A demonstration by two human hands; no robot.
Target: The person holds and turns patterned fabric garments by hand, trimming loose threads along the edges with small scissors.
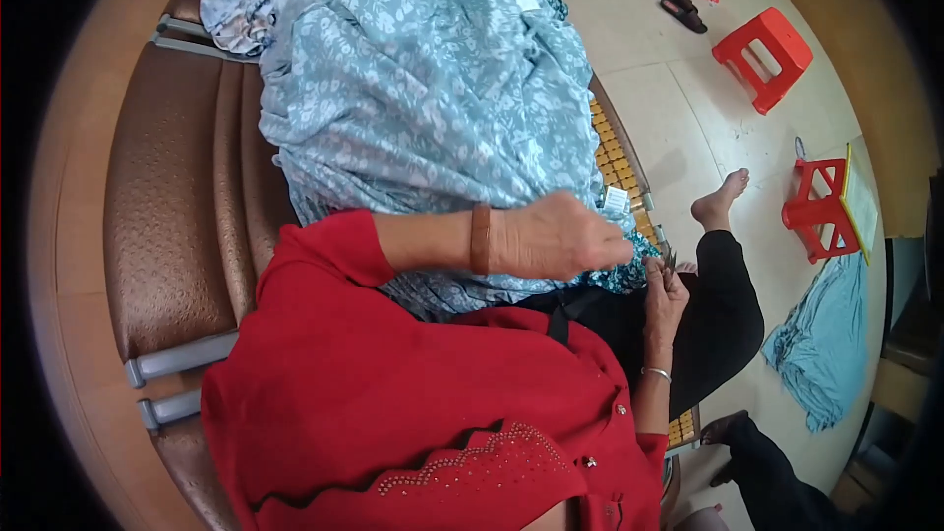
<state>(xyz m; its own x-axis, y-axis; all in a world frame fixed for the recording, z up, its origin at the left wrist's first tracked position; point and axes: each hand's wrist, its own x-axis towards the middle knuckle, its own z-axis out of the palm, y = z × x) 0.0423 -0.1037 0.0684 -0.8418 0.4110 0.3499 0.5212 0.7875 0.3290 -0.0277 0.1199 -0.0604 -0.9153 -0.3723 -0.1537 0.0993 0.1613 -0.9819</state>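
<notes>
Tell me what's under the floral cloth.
From under the floral cloth, a yellow mat shows on one side, brown upholstery on the other; whatever lies beneath its middle is covered.

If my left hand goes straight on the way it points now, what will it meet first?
Probably the small metal tool in the right hand; the dark floral cloth seems to lie lower, but depth is unclear.

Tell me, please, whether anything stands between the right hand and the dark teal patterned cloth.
Nothing visible blocks the right hand from the dark teal patterned cloth close beside it; the left hand is nearby.
</notes>
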